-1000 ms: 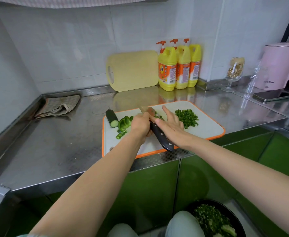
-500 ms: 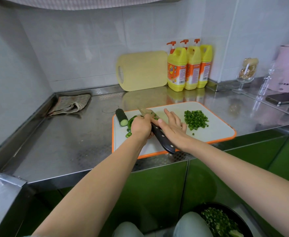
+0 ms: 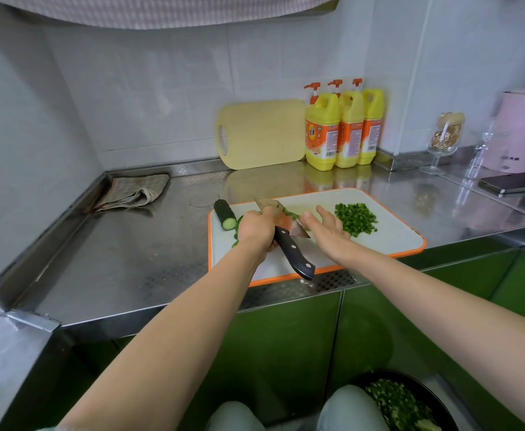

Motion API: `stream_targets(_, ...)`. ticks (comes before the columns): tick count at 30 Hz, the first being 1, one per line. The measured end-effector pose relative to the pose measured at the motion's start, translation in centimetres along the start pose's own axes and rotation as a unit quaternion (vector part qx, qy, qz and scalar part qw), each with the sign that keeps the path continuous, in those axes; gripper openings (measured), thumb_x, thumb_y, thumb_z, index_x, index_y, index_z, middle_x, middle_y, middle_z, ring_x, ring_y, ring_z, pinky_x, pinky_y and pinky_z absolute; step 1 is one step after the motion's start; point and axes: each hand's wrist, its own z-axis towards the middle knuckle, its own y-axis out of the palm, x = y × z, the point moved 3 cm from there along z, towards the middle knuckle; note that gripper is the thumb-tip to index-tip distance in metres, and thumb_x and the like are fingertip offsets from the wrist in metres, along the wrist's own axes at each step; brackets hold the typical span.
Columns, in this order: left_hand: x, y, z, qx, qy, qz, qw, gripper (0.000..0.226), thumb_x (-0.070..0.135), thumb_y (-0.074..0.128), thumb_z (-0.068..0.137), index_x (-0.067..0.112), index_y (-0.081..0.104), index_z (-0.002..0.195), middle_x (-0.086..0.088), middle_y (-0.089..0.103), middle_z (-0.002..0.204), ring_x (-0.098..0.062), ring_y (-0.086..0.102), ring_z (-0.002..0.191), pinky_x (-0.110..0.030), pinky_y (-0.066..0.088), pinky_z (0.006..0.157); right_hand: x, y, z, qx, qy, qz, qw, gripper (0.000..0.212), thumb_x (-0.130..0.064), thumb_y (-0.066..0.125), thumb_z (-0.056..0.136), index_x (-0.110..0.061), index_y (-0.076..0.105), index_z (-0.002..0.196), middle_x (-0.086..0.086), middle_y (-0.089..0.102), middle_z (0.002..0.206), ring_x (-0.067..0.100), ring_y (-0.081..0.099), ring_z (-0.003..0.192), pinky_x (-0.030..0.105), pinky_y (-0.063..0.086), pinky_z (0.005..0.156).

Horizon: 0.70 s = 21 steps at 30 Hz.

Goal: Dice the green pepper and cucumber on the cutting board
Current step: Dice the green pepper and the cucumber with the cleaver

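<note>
Head: knife [image 3: 290,250] still in left hand [image 3: 256,227]

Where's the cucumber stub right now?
Head view: the cucumber stub lies at the far-left corner of the cutting board, just left of the left hand.

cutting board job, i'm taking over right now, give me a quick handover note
Left grip: holds the knife near the blade, handle pointing back toward the person.
Right grip: open, straight fingers at the blade's side, where green bits cling.
Board: diced green pile on its right; cucumber stub at its far left corner; cut pieces beside the left grip, mostly hidden.
Done: one pile diced.
Left: clear the blade, then dice the stub and the cut pieces.
</note>
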Motion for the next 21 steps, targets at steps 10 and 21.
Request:
stream_targets(10,0.0,-1.3,-0.5,-0.007,0.006,0.042,0.999,0.032,0.021,0.043,0.095,0.011,0.036,0.065,-0.006,0.034,0.056,-0.021,0.034,0.048,-0.021,0.028,0.041,-2.2,0.8,-0.8,-0.036,-0.03,-0.071,0.996,0.058,-0.055,0.018,0.1,-0.032,0.015,0.154,-0.002,0.0,0.162,0.022,-0.005,0.148,0.041,-0.001,0.116)
stream_targets(21,-0.5,-2.1,-1.1,-0.001,0.026,0.063,0.998,0.036,0.023,0.048,0.093,0.013,0.037,0.059,-0.004,0.037,0.052,-0.023,0.04,0.051,-0.022,0.033,0.043,-4.2,2.1,-0.8,-0.037,-0.04,-0.074,0.996,0.061,-0.053,0.022,0.101,-0.025,0.013,0.154,0.0,0.004,0.162,0.021,0.001,0.148,0.038,0.004,0.116)
